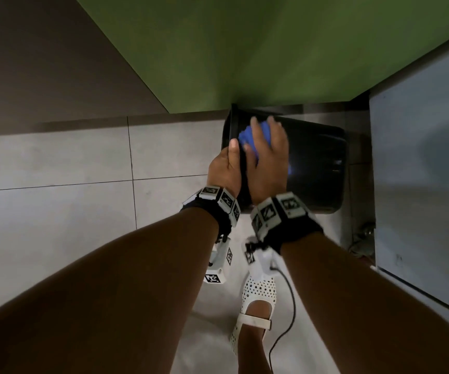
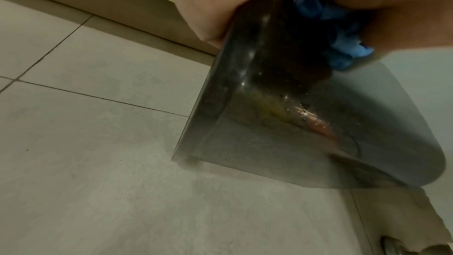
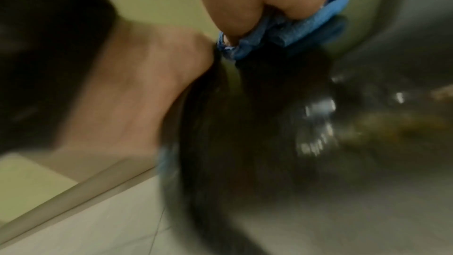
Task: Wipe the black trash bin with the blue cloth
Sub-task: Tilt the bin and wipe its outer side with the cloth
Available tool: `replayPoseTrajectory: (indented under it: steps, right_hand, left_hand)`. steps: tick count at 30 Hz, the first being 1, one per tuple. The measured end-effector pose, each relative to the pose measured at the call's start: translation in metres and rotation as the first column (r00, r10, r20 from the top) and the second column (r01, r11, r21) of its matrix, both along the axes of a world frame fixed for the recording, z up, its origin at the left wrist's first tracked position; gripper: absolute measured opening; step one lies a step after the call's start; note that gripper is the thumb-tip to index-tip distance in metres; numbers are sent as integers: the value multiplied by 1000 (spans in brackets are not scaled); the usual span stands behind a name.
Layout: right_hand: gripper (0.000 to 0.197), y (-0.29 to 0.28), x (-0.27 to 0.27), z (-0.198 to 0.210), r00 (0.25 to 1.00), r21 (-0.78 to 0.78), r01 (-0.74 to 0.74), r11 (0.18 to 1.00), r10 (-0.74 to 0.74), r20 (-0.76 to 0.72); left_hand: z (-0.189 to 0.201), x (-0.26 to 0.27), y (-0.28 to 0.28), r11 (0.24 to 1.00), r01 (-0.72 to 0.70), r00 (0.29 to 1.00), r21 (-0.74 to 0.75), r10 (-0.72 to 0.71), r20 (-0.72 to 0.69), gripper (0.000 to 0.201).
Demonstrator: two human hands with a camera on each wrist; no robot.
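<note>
Cloth (image 1: 247,139) mostly hidden in right grip (image 1: 268,160), pressed on bin (image 1: 315,163); left grip (image 1: 224,168) clasps rim.

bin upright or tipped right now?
Tipped. The black trash bin leans with its base toward the grey cabinet; the left hand grips its rim, and the right hand presses the blue cloth on its wall.
</note>
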State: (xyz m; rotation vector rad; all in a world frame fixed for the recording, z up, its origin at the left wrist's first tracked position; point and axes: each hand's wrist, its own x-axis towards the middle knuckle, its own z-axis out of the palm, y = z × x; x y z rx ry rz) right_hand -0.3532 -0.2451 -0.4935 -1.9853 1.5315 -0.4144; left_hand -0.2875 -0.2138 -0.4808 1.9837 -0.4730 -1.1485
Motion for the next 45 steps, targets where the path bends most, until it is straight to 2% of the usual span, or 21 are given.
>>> replayPoseTrajectory:
  steps: [4,6,11,13,15,17,20,21,23,25,26,29,31,33,35,37,38,40,41,43,45]
  right_hand:
    - [44,-41,4,-3,989,7,142,990,-142,46]
    - [44,-38,7,-2,989,-6,143,990,-143,46]
    - [47,13,-16,0,990,-23,-128,991,127,-62]
    - [45,14,-33,-5,991,-30,-122,992,120,-59]
    - [45,-2,-57,-9,997,-39,25,999,-28,-65]
    - [48,-23,-85,-10,969,-14,234,972,-234,-78]
    - [49,-38,-111,-10,848,72,525,848,-514,-128]
    - [49,-39,-113,-11,809,70,583,810,-569,-147]
    - [49,-34,-106,-15,776,13,618,786,-607,-168]
    - [50,-21,-87,-16,800,-14,585,811,-580,-152]
    - [49,-11,-74,-14,839,-9,533,846,-530,-120]
    - [45,18,-26,-4,986,-51,159,986,-161,-44]
    - [44,16,-6,2,999,-63,-38,997,39,3]
    - [42,-4,-2,1,995,-78,-89,993,92,40]
    - [42,-28,-12,-4,999,-109,-39,993,43,32]
    - [44,-48,-34,-7,995,-68,103,992,-104,1]
    - [45,-55,-48,-10,974,-27,225,974,-225,-12]
    - [46,-60,-75,-14,882,45,472,880,-471,-27]
    - [46,-59,-83,-16,846,26,532,846,-530,-51]
    - [47,-50,-92,-20,836,-52,536,843,-538,-103]
    - [48,-44,-95,-25,845,-86,519,850,-526,-94]
  left_hand:
    - [-7,0,0,1000,12,999,6,-12,47,51]
    - [-8,0,-1,1000,12,999,14,-12,39,52]
    - [-7,-1,-1,1000,-2,1000,21,2,30,50]
    - [-7,-1,0,1000,-10,999,20,10,32,50]
    - [-8,0,-1,999,-5,999,32,4,41,52]
    - [-8,0,-3,999,-4,1000,40,3,25,53]
    - [-7,0,-1,1000,5,999,29,-6,38,52]
    - [-7,-1,1,1000,12,999,26,-13,47,53]
    - [-8,-2,3,999,17,998,32,-19,57,54]
    - [-8,0,0,999,20,997,45,-23,68,55]
    - [-9,0,-2,998,28,996,47,-31,81,55]
    - [-7,-1,0,998,46,990,38,-51,128,48]
    - [-10,-2,6,999,44,991,2,-44,125,50]
    - [-12,-1,8,999,39,992,-16,-36,121,51]
    - [-13,-1,6,999,34,990,-6,-33,141,49]
    - [-10,-2,4,999,43,987,17,-45,152,50]
    - [-10,-2,4,999,46,986,26,-49,157,50]
    - [-10,-1,5,998,54,985,34,-59,161,51]
    - [-10,-1,5,998,60,983,32,-64,173,51]
    - [-7,-3,5,997,78,978,19,-80,192,49]
    - [-4,-2,5,997,82,985,-5,-80,152,44]
